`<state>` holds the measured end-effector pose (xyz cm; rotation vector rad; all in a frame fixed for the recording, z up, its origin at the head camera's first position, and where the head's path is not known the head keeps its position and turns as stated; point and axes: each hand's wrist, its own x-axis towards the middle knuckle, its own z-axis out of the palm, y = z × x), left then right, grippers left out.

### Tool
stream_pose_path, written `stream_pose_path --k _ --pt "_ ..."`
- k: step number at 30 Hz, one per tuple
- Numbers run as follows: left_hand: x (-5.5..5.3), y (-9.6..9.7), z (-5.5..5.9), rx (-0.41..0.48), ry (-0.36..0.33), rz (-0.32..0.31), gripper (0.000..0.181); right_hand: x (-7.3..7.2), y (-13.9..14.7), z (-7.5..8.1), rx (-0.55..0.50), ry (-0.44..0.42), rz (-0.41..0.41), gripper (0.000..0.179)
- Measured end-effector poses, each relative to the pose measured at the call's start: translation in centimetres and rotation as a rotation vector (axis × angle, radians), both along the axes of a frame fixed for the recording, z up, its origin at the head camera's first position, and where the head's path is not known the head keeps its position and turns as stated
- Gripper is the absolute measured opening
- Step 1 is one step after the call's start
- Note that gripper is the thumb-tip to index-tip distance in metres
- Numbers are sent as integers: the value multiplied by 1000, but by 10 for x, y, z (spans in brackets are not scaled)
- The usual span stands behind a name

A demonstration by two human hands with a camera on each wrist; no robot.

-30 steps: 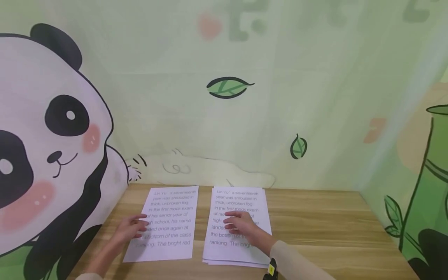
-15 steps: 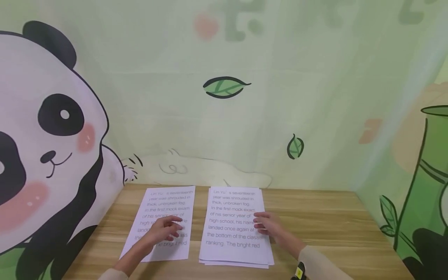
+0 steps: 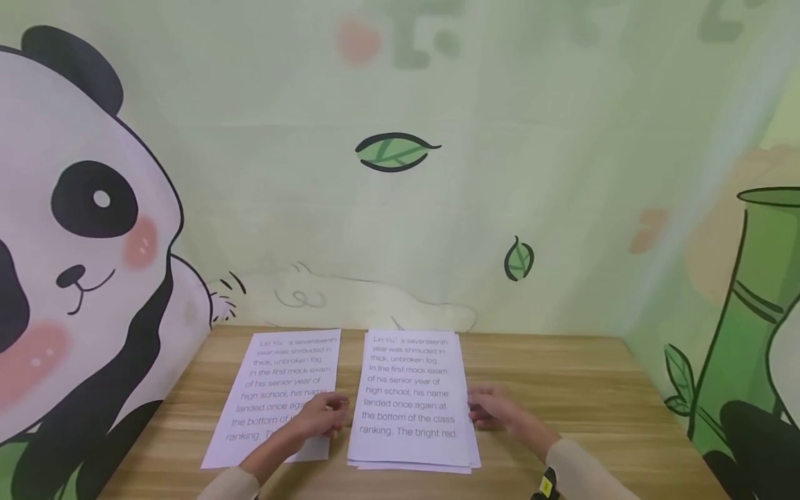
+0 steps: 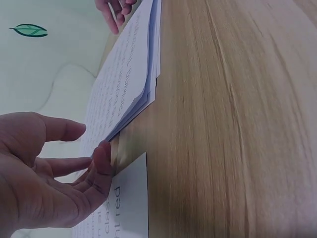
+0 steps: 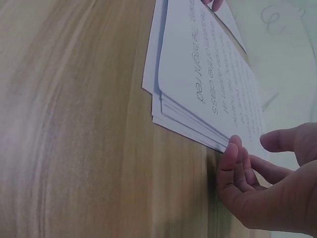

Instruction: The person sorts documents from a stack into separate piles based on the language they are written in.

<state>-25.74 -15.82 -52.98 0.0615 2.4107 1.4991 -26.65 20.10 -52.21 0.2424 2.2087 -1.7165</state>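
Note:
A small stack of printed paper sheets (image 3: 409, 382) lies on the wooden table, its layers slightly out of line at the near edge. To its left is a single printed sheet (image 3: 275, 382). My left hand (image 3: 317, 417) is over the right part of that sheet, fingertips right at the stack's left edge. Along the opposite edge, my right hand (image 3: 492, 408) has its loosely bent fingertips against the stack's side. In the right wrist view, the thumb (image 5: 277, 140) stays apart from the fingers, above the paper. Neither hand pinches a sheet.
The wooden table (image 3: 562, 410) ends at a pale green cloth backdrop (image 3: 300, 194) printed with a panda, leaves and bamboo. A dark band with a yellow patch (image 3: 547, 484) sits at the right sleeve.
My left hand has moved right across the single sheet to the stack's left edge. My right hand has moved off the stack's top to its right edge. The view has shifted slightly.

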Motion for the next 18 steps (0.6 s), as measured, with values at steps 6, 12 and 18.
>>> stream_pose_path --k 6,12,18 --pt "1 5 0 -87 0 -17 46 3 -1 -6 -9 -43 81 42" --pt "0 9 -1 -100 -20 -36 41 2 -4 -9 25 -18 128 48" --pt "-3 19 1 -85 -12 -63 40 3 3 -7 105 7 131 48"
